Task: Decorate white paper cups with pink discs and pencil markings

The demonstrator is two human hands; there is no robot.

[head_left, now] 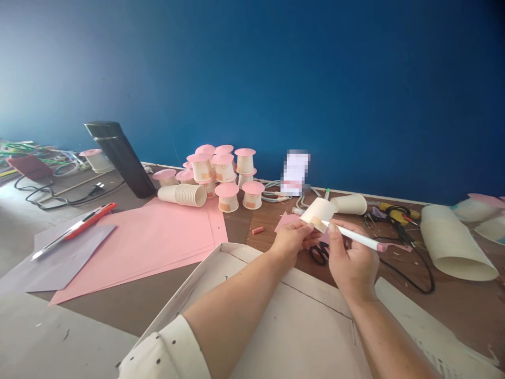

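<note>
My left hand [294,239] grips a small white paper cup [316,209], tilted with its rim downward. An orange-tan patch shows on the cup's side near the rim. In my right hand [353,263] is a white marker pen [355,235] with a pink end, its tip pointing at the cup close to that patch. Whether the tip touches the paper I cannot tell. Just beyond the cup lies another paper cup [349,204] on its side. Partly hidden beneath my hands are black-handled scissors [319,255].
Several cups with pink disc tops [228,196] stand stacked near the wall. A sleeve of nested cups [182,195] lies by pink paper sheets [158,237]. A red cutter knife [89,222], a black flask [120,158], large cups [453,242] and a white board [252,321] surround my arms.
</note>
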